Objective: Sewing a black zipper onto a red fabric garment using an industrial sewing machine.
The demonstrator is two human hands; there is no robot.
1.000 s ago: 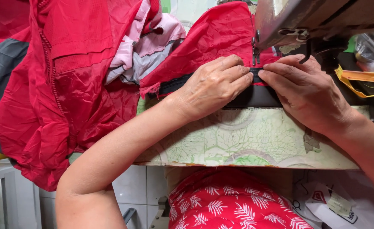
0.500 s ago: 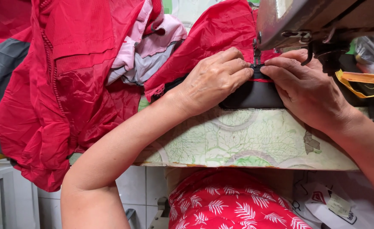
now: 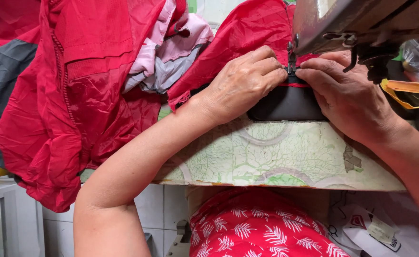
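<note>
Head view, looking down over my forearms at a sewing machine (image 3: pixel 361 24). My left hand (image 3: pixel 243 83) lies palm down on the red fabric (image 3: pixel 247 33), fingers curled close together, fingertips pressing the cloth flat just left of the needle (image 3: pixel 291 59). My right hand (image 3: pixel 347 93) mirrors it from the other side, fingers bunched and narrow, tips pressing down just right of the needle. The two sets of fingertips nearly meet, with the presser area between them. Neither hand grips anything; both press down on cloth.

Under the fingers I see a thin red edge lying on a black fabric piece (image 3: pixel 285 102), which rests on the table (image 3: pixel 266 152) at the machine's foot. The black piece pokes out between my hands toward me. The red fabric rises behind the left hand and away from the machine.

The table top has a pale green and white leaf-vein pattern with worn patches along the front edge. To the left, a large red jacket (image 3: pixel 71 104) hangs off the table, its zipper running down. A pink and grey garment (image 3: pixel 164 52) is bunched behind it. At far right, an orange strap (image 3: pixel 409 93) lies beside the machine. Below the table edge, a red garment with white leaf print (image 3: pixel 257 228) covers my lap.
</note>
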